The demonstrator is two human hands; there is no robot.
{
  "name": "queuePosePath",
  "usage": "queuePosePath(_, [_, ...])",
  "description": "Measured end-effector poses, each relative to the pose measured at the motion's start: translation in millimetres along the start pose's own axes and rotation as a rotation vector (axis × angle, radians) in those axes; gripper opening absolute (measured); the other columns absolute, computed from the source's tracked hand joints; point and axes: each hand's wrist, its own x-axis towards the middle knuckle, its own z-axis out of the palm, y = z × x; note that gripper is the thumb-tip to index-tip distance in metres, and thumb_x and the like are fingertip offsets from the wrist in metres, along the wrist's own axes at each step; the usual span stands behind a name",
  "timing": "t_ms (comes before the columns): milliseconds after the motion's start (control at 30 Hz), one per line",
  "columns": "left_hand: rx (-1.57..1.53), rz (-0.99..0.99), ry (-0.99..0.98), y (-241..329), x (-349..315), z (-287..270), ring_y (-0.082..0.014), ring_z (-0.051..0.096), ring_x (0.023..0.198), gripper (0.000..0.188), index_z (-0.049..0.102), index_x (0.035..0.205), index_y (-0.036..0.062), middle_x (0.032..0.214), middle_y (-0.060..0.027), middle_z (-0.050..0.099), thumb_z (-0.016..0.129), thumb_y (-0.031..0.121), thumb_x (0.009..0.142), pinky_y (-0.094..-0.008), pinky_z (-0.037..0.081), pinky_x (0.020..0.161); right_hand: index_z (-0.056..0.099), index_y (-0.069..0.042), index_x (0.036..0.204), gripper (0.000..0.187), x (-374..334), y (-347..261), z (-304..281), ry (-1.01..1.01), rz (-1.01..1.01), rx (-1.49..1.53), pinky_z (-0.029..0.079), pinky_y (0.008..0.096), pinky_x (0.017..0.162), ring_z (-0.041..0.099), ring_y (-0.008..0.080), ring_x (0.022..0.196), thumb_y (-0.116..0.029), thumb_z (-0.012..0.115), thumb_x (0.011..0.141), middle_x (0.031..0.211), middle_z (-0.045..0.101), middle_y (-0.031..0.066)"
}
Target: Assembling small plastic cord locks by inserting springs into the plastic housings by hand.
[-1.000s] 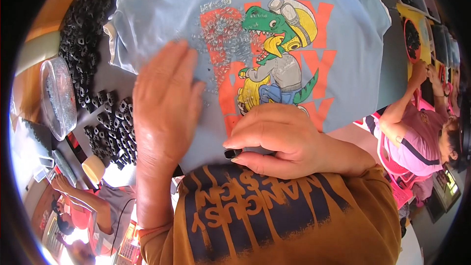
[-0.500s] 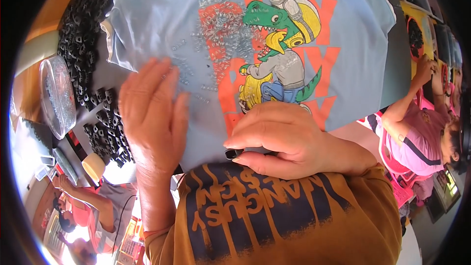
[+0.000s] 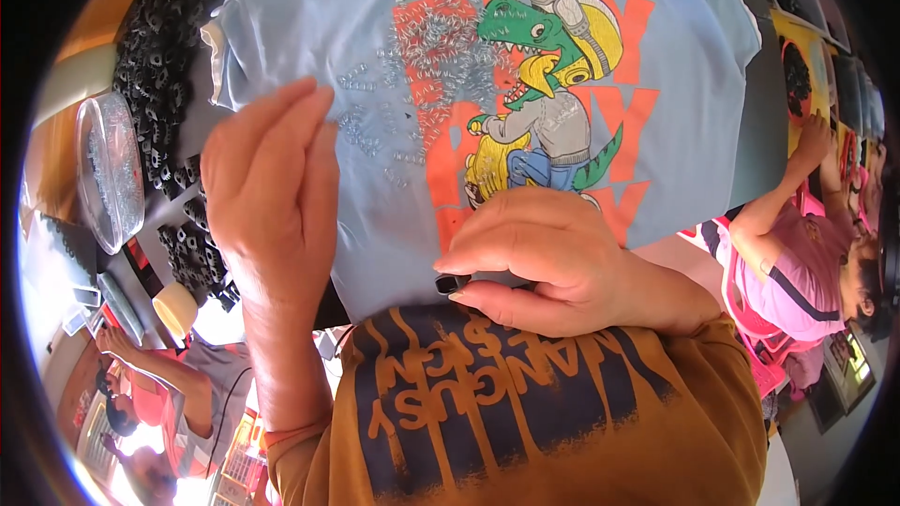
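A light blue shirt (image 3: 356, 0) with a green dinosaur print and orange letters lies spread over the table. Many small clear springs (image 3: 422, 75) are scattered across its middle. My left hand (image 3: 272, 187) rests flat on the shirt, fingers together, just left of the springs. My right hand (image 3: 553, 262) is curled at the shirt's near edge, fingers closed around a small black part (image 3: 453, 283) whose end shows at the fingertips.
A heap of small black parts (image 3: 169, 66) covers the table at the left, beside a clear round lid or dish (image 3: 108, 169). A person in a pink top (image 3: 797, 272) works at the right. Other people sit at the lower left.
My left hand has slid left and toward me across the shirt, uncovering the scattered springs. The right hand has stayed in place.
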Motion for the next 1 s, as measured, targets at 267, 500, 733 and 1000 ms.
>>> queuePosePath(267, [0.17,0.123,-0.099,-4.8,35.9,10.4,-0.0267,0.059,0.079,0.009,0.065,0.087,0.0068,0.083,-0.0057,0.061,0.064,0.009,0.078,-0.0368,0.042,0.074,0.064,-0.001,0.096,0.024,0.7,-1.9,-1.0,0.012,0.002,-0.003,0.048,0.0315,0.063,0.063,0.0237,0.076,0.0,0.072,0.073,0.084,0.065,0.0091])
queuePosePath(500, [0.366,0.293,-0.15,-1.3,36.7,9.4,-0.026,0.058,0.073,0.008,0.06,0.079,0.0074,0.074,-0.0046,0.055,0.06,0.01,0.072,-0.0355,0.043,0.071,0.063,0.002,0.102,0.023,1.6,-12.3,-10.2,0.058,0.139,0.202,0.046,0.0288,0.071,0.061,0.0189,0.082,0.003,0.067,0.079,0.093,0.065,0.0113])
queuePosePath(733, [-0.059,0.05,0.01,5.6,34.5,2.8,-0.0165,0.057,0.067,0.012,0.062,0.087,0.0052,0.08,-0.0026,0.061,0.063,0.0,0.075,-0.0263,0.043,0.063,0.058,0.005,0.106,0.026,2.9,-17.4,-9.5,0.136,0.125,0.24,0.046,0.0296,0.078,0.06,0.0178,0.09,0.007,0.062,0.081,0.1,0.063,0.0128])
queuePosePath(1000, [-1.21,-0.58,-0.138,46.2,-7.4,-32.2,-0.0033,0.039,0.05,0.021,0.054,0.103,-0.0051,0.086,-0.0124,0.06,0.053,0.007,0.086,-0.0166,0.033,0.049,0.061,0.0,0.095,0.017,12.4,-19.5,1.9,0.221,0.106,0.169,0.044,0.026,0.062,0.058,0.0144,0.073,0.002,0.067,0.079,0.082,0.061,0.0072])
